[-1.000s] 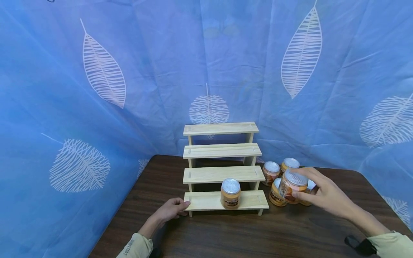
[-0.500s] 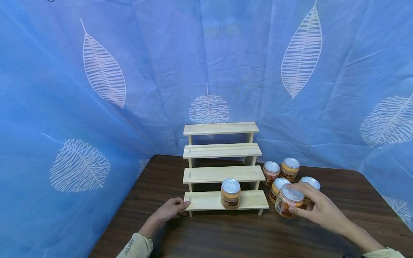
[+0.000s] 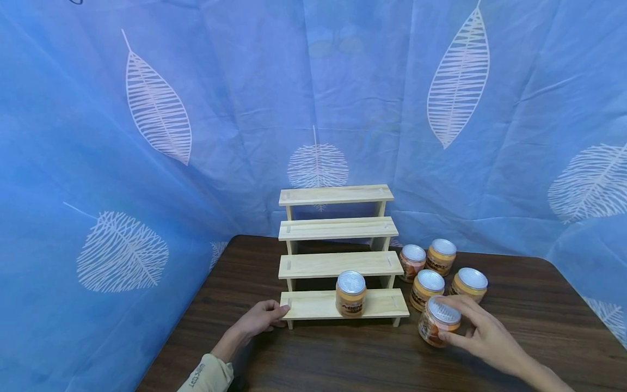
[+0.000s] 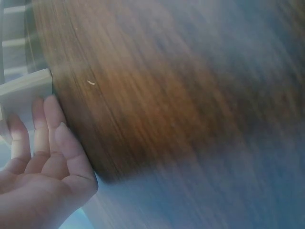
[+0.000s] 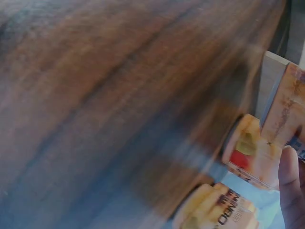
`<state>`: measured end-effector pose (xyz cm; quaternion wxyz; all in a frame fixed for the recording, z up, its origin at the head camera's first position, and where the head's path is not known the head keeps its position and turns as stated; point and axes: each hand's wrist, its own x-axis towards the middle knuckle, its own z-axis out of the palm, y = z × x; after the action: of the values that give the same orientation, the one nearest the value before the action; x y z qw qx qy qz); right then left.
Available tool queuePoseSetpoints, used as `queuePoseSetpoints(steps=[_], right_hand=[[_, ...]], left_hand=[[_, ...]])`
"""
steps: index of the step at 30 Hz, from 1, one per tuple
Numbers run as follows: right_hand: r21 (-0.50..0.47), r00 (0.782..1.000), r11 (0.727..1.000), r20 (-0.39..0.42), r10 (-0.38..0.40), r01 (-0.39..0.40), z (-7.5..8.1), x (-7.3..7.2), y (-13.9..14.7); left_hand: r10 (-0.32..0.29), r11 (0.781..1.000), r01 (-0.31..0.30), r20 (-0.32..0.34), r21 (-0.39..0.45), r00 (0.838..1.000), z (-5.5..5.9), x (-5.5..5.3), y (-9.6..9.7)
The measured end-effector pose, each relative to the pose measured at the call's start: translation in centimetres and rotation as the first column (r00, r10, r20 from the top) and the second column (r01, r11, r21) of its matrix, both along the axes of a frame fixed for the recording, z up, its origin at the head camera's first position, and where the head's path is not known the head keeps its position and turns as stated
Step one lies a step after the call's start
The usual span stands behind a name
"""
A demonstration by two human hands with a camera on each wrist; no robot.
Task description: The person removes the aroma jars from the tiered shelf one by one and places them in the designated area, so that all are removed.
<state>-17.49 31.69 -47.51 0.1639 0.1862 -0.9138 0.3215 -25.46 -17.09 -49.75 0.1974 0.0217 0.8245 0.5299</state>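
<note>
My left hand [image 3: 259, 318] pinches the left end of the lowest step of a pale wooden tiered shelf [image 3: 308, 305], thumb on top. In the left wrist view its fingers [image 4: 53, 109] reach the end of the board [image 4: 28, 88]. My right hand [image 3: 482, 332] grips a silver-lidded can [image 3: 432, 329] with a pinkish-orange label, thumb at its side and fingers at the lid, in front of the other cans. The right wrist view shows the thumb [image 5: 288, 176] against the held can [image 5: 288, 107]. One orange can [image 3: 350, 302] stands upright on the lowest step.
Several similar cans stand right of the shelf: one nearest the held can [image 3: 427, 294], one behind the right hand [image 3: 470, 284], and others at the back [image 3: 440, 261]. The dark wooden table [image 3: 333, 359] meets a blue leaf-print cloth [image 3: 235, 109] behind.
My right hand has brought the can forward and down from above the group, uncovering the cans behind. My left hand stays on the lowest step.
</note>
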Motion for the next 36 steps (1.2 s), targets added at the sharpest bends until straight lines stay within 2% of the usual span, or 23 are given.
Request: queuePoseSetpoints(steps=[7,18,36], right_hand=[[-0.008,1.000,1.000,-0.005,-0.004,0.004,-1.1,0.0,0.0],[-0.022,0.999,1.000,0.036,-0.019,0.020,-2.5,0.0,0.0],[0.003,1.000,1.000,0.015,-0.027,0.027,-2.7,-0.3,0.1]], left_hand=[[0.000,1.000,0.000,-0.001,-0.007,1.000,-0.1,0.0,0.0],[0.000,1.000,0.000,-0.001,-0.007,1.000,-0.2,-0.1,0.0],[0.005,1.000,-0.005,0.000,-0.014,1.000,0.0,-0.1,0.0]])
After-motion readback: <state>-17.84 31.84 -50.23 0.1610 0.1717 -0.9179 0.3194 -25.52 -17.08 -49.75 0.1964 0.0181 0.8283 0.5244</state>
